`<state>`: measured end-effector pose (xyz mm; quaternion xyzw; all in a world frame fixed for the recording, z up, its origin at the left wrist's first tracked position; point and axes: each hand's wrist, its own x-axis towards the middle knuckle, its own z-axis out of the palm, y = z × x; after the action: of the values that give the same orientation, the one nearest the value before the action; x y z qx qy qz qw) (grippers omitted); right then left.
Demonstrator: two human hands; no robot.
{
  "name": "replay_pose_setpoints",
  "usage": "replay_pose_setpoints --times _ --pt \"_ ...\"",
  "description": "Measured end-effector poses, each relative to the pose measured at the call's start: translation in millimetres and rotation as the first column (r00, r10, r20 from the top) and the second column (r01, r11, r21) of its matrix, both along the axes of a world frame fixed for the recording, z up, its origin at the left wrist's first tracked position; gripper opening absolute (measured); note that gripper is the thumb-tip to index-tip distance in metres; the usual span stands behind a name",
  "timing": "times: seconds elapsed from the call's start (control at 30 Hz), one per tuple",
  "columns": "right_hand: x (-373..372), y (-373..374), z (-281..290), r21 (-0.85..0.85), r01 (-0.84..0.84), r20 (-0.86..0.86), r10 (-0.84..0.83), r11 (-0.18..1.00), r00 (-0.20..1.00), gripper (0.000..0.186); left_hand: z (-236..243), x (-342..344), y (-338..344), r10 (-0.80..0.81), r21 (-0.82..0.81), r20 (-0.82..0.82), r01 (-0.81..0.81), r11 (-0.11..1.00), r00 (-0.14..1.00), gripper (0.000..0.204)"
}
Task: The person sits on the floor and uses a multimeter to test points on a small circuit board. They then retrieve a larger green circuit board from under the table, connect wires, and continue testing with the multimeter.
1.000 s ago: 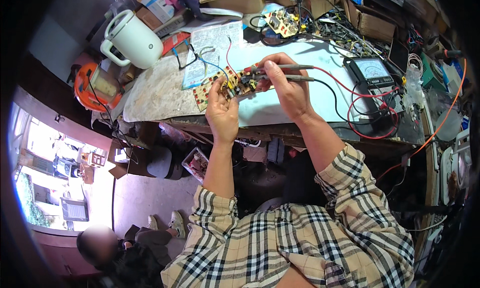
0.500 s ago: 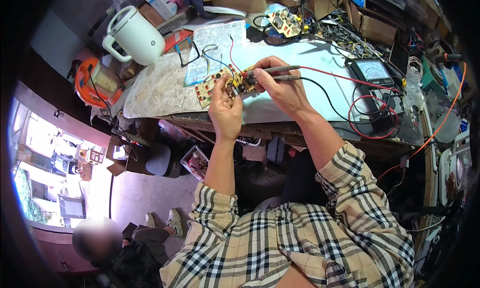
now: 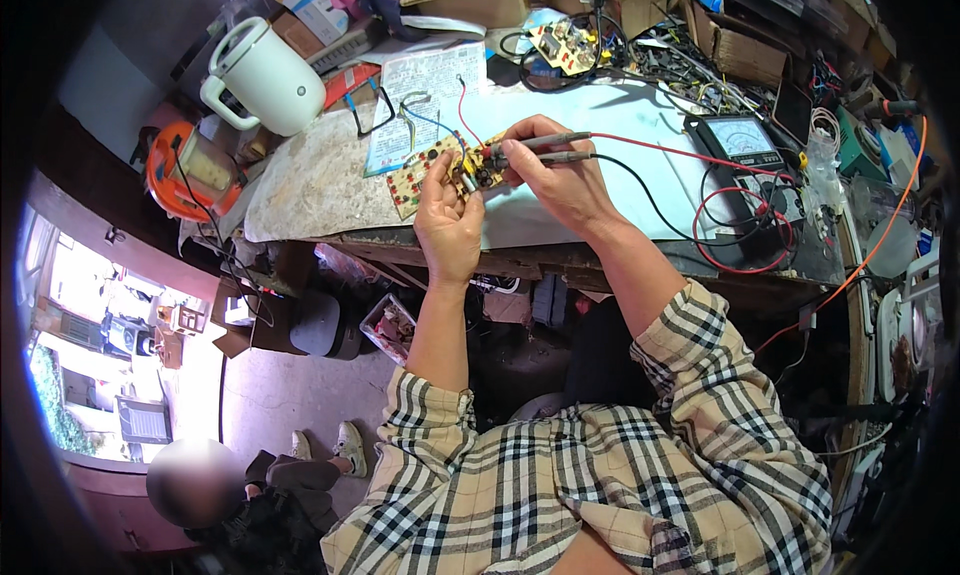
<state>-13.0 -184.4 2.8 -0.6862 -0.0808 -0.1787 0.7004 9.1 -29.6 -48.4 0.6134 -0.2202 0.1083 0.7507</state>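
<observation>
A yellowish circuit board (image 3: 408, 187) dotted with small parts is tilted above the workbench's near edge. My left hand (image 3: 449, 227) grips it from the near side, fingers and thumb closed round a part near its middle. Two test probes, one with a red lead (image 3: 625, 143) and one with a black lead (image 3: 640, 182), are pinched together in my right hand (image 3: 568, 183). Their tips point at the board's right part; my fingers hide whether they touch it. Both leads run right to an analog multimeter (image 3: 741, 138) with a needle dial. Thin blue and red wires rise from the board.
Pale sheeting (image 3: 630, 115) covers much of the workbench. A white jug-like appliance (image 3: 265, 80) and an orange container (image 3: 178, 163) stand left. Behind lie a printed sheet (image 3: 450, 67), a second circuit board (image 3: 568, 47) and piled cables. A seated person (image 3: 270, 505) is at lower left.
The whole view has shifted very slightly. Both hands stay nearly in place, still holding the board and the probes; the board seems tilted a little differently.
</observation>
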Motion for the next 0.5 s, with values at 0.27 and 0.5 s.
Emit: replay_pose_setpoints --times 0.27,0.5 --pt "4 -1 -5 -0.001 0.025 0.048 -0.025 1.000 0.999 0.020 -1 0 -2 0.000 -0.017 0.003 0.000 1.000 1.000 0.059" --pt "4 -3 -3 -0.035 0.007 0.107 -0.004 0.999 0.994 0.019 -1 4 0 -0.025 -0.001 0.039 0.025 1.000 0.999 0.057"
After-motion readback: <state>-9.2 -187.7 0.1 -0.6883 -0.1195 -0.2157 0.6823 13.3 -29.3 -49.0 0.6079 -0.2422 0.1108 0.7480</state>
